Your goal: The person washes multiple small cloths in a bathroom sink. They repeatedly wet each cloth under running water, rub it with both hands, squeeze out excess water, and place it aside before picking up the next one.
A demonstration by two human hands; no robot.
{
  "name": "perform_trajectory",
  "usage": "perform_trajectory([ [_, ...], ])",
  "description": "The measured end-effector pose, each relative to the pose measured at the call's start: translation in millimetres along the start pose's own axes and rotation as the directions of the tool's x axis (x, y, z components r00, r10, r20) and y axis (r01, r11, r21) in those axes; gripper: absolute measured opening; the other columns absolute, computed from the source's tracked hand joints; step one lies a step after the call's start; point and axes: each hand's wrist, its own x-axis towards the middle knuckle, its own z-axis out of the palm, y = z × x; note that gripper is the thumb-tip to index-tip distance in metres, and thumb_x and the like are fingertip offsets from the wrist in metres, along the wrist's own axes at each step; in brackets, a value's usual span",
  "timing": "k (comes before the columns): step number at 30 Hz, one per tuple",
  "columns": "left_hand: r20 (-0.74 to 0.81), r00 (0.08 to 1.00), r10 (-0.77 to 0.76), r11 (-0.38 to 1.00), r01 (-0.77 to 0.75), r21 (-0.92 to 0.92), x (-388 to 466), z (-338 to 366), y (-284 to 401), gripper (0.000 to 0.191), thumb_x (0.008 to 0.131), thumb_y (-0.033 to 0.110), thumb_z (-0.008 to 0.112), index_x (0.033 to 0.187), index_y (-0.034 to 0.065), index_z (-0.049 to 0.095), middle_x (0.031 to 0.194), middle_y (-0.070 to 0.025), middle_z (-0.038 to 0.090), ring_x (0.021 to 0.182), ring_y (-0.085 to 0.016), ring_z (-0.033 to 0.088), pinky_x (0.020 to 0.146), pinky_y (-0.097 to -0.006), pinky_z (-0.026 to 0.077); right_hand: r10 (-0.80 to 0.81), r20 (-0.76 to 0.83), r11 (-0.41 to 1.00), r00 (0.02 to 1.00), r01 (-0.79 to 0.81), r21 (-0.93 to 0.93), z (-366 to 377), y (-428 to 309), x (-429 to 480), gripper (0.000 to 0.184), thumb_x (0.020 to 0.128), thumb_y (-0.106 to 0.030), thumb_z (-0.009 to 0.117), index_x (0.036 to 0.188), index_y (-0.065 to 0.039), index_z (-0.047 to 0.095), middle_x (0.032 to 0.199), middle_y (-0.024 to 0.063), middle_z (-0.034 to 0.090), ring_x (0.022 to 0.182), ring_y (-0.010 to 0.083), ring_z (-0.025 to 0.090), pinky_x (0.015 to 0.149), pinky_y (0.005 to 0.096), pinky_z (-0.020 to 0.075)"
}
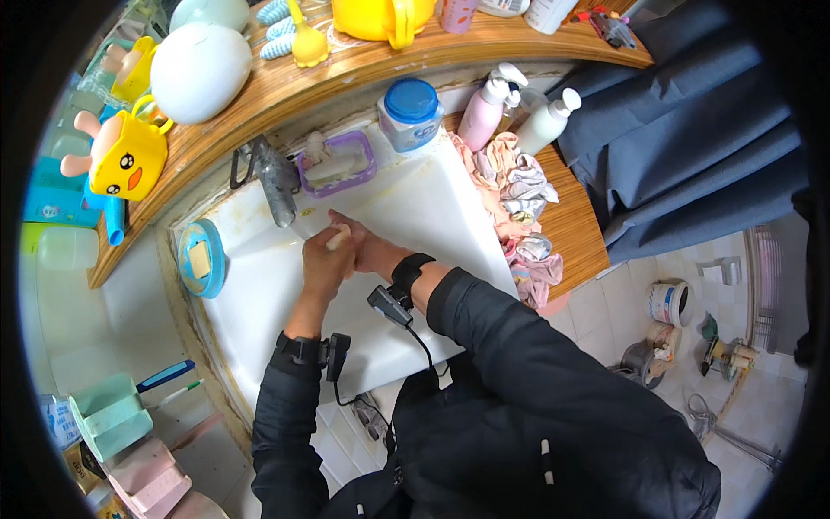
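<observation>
Over a white ceramic sink [428,214], my left hand [324,259] and my right hand [371,250] are pressed together. A small pale, off-white thing [338,237] shows between them, perhaps soap or wet cloth; which hand grips it is hard to tell. Just beyond my hands is a metal faucet [275,185], with what looks like a thin stream of water at its spout. Behind, a purple soap dish [369,159] holds a whitish bar [334,167]. At the left rim, a blue soap dish [217,256] carries a yellowish soap bar [200,259].
A blue-lidded plastic jar [412,113] stands on the back rim. Small crumpled clothes [519,188] lie on the wooden counter [574,220] at the right, near two pump bottles [483,113]. A wooden shelf [279,81] with cups curves above the sink. A dark curtain [681,143] hangs right.
</observation>
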Motion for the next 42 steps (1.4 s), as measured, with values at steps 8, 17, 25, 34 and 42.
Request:
perform_trajectory([
  [8,-0.447,0.888,0.11,0.735,0.23,0.638,32,-24,-42,0.051,0.086,0.043,0.054,0.072,-0.0043,0.066,0.073,-0.0264,0.064,0.068,-0.042,0.062,0.063,-0.0447,0.048,-0.369,-0.363,0.784,0.856,0.076,-0.617,16,38,-3,0.022,0.084,-0.029,0.061,0.082,-0.008,0.06,0.076,0.0017,0.057,0.069,0.0158,0.052,0.06,0.0333,0.0441],
  [17,-0.019,0.944,-0.33,0.793,0.266,-0.548,25,-76,-56,0.031,0.082,0.015,0.065,0.104,-0.0048,0.058,0.088,-0.0096,0.065,0.078,-0.02,0.064,0.064,-0.0312,0.051,-0.503,-0.407,0.269,0.763,-0.309,-0.912,30,-17,-45,0.043,0.087,-0.035,0.059,0.117,-0.004,0.058,0.099,0.0086,0.063,0.08,0.0189,0.062,0.06,0.0348,0.0536],
  [25,-0.053,0.991,0.122,0.992,-0.122,-0.005,1,-6,-19,0.019,0.085,0.014,0.06,0.095,-0.0014,0.064,0.081,-0.0089,0.066,0.071,-0.018,0.063,0.063,-0.0289,0.049,-0.019,-0.192,0.983,0.981,-0.017,-0.181,43,9,-19,0.049,0.088,-0.052,0.041,0.112,-0.011,0.054,0.103,0.0037,0.06,0.088,0.0222,0.058,0.068,0.0423,0.0484],
  [34,-0.319,0.942,0.108,0.815,0.1,0.57,23,-30,-62,0.05,0.09,0.043,0.046,0.082,-0.0022,0.064,0.078,-0.0254,0.064,0.08,-0.043,0.062,0.076,-0.0477,0.048,-0.525,-0.448,0.637,0.724,-0.015,-0.771,46,20,-20,0.03,0.086,-0.03,0.058,0.073,-0.003,0.061,0.07,0.0042,0.06,0.064,0.0161,0.054,0.058,0.0312,0.045],
  [42,-0.283,0.853,-0.439,0.873,0.331,-0.357,23,-24,-58,0.051,0.094,0.051,0.038,0.102,0.0051,0.059,0.088,-0.0104,0.065,0.07,-0.025,0.062,0.057,-0.0381,0.05,-0.554,-0.257,0.489,0.792,0.059,-0.87,70,28,-28,0.037,0.089,-0.036,0.057,0.082,-0.001,0.065,0.078,0.0079,0.064,0.069,0.015,0.056,0.064,0.0289,0.0458],
])
